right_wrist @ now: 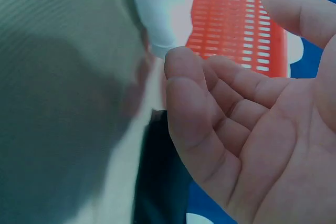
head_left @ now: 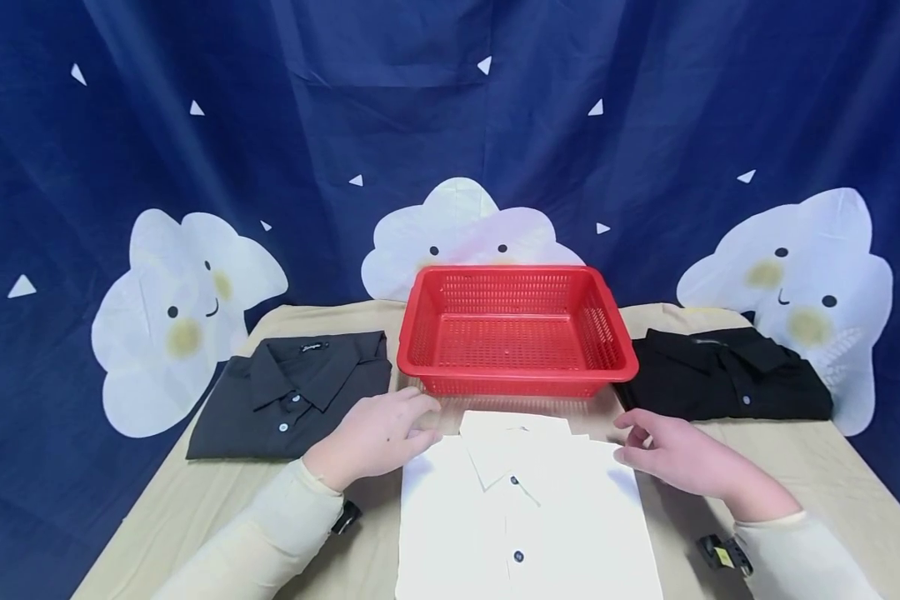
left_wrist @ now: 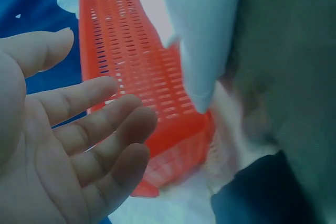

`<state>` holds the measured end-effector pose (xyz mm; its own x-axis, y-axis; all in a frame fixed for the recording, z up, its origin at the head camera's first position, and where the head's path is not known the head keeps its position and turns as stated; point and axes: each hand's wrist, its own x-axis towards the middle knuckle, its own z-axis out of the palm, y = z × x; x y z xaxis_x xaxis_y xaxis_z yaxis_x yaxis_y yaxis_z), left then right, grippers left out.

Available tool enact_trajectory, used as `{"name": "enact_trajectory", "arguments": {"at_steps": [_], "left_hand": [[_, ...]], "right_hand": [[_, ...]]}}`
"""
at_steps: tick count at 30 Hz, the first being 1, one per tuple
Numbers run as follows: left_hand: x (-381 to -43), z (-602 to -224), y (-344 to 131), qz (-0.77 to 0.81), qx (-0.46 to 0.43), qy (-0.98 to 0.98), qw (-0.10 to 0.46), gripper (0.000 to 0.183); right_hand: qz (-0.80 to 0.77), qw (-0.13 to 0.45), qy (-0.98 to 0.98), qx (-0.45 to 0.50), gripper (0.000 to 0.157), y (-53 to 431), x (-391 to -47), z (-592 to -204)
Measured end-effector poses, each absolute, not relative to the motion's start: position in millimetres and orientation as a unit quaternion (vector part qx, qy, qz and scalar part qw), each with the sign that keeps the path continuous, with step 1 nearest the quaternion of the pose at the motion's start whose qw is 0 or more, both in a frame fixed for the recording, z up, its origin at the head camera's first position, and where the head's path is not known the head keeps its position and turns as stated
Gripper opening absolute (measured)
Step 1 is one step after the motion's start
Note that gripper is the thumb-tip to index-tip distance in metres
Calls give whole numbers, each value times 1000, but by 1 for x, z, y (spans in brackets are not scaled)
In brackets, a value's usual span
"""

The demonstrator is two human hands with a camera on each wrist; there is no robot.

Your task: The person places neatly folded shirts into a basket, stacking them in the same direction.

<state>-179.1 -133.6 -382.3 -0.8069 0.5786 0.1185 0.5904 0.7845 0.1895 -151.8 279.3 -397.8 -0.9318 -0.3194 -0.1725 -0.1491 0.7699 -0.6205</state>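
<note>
Backdrop: a dark blue curtain (head_left: 420, 92) printed with smiling clouds, behind a table covered in beige cloth (head_left: 195, 500). A red perforated basket (head_left: 510, 383) stands near the far side, its long axis running left to right, with nothing seen inside. A charcoal shirt (head_left: 225, 421) lies folded to its left, a black shirt (head_left: 776, 396) to its right.

Principal item: a folded white shirt (head_left: 585, 517), between my hands and directly on the near side of the basket, collar toward it, button line running away from me. My left hand (head_left: 378, 437) is at its left shoulder edge, my right hand (head_left: 682, 454) at its right; the spacing looks about even (the left is marginally closer to the basket). Both hands are unclenched and grasp nothing, the left's fingers extended, the right's loosely bent.

Limitations: the shirt's near end is cut off by the frame, so its long axis cannot be certified. Its front is overexposed, with fold lines mostly lost. Whether my fingertips touch the fabric, I cannot tell; both wrist views are blurred beyond the fingers.
</note>
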Motion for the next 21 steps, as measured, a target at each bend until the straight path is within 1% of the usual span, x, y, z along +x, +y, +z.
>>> {"name": "enact_trajectory", "arguments": {"at_steps": [5,9,12,16,21], "left_hand": [[-179,-387,-136,-110,-280,-953,-27,41],[-183,-399,-139,-110,-258,-959,-32,39],[-186,-408,-140,-104,-246,-963,-35,39],[-189,-416,-140,-97,-237,-965,-61,41],[-191,-419,-139,-103,-234,-963,-89,34]], "right_hand": [[-315,161,929,-108,52,281,-155,-404],[-311,173,930,-93,53,281,-157,-410],[-304,173,931,-99,51,282,-159,-414],[-297,171,932,-120,46,281,-158,-418],[-292,170,930,-142,41,277,-160,-418]]}}
